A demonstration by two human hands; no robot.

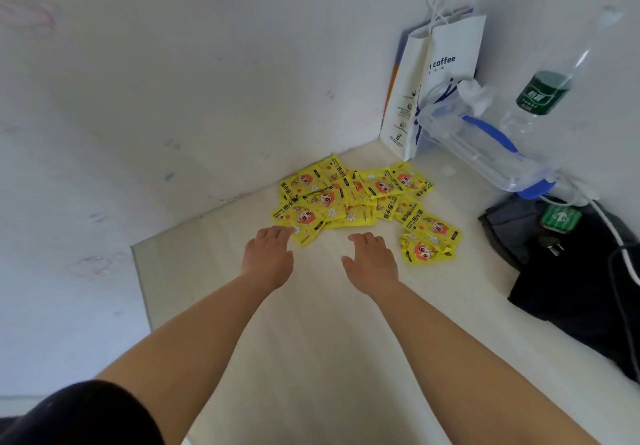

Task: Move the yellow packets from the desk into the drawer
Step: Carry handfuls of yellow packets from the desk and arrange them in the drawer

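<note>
Several yellow packets (349,199) with a red-haired cartoon face lie in a loose heap on the pale desk (311,323), close to the back wall. One packet (424,252) lies apart at the heap's right front. My left hand (268,254) reaches palm down, its fingertips at the nearest packet on the heap's left front. My right hand (372,261) hovers palm down just in front of the heap, fingers relaxed and holding nothing. No drawer is in view.
A white paper coffee bag (436,77) leans in the back corner. Beside it lie a clear container with blue trim (485,147) and a plastic water bottle (543,95). A black bag (575,271) with a white cable (613,233) fills the desk's right side.
</note>
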